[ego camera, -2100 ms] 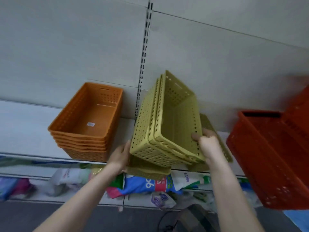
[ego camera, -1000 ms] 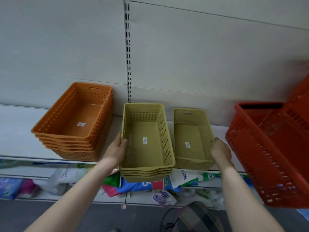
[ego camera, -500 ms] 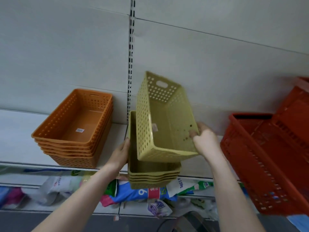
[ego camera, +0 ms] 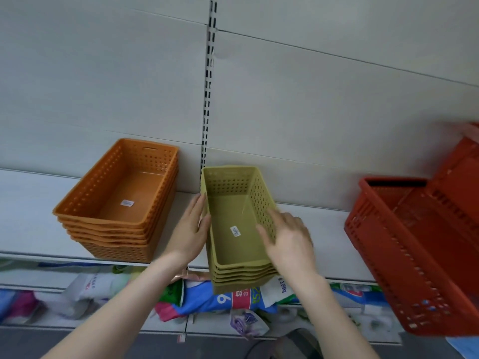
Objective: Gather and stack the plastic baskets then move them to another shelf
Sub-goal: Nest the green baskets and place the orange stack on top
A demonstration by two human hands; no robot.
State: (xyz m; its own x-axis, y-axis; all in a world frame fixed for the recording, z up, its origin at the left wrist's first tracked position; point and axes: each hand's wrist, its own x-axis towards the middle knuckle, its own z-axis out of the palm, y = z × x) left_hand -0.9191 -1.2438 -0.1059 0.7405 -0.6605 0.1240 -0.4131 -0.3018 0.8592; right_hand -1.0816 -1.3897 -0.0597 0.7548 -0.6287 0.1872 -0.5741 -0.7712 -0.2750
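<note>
On the white shelf [ego camera: 31,203], your nested stack of green baskets [ego camera: 234,229] stands upright, near end overhanging the edge. Your left hand [ego camera: 190,233] lies flat and open against its left wall; your right hand [ego camera: 287,238] rests spread on the right rim, gripping nothing. Left sits the orange basket stack [ego camera: 116,200]; right, well apart, red crates [ego camera: 414,244].

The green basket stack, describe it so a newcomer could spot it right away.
On the white shelf, just right of the slotted wall rail, the green basket stack sits between both hands. Its neighbours are an orange stack and a red crate; only it is olive green.
</note>
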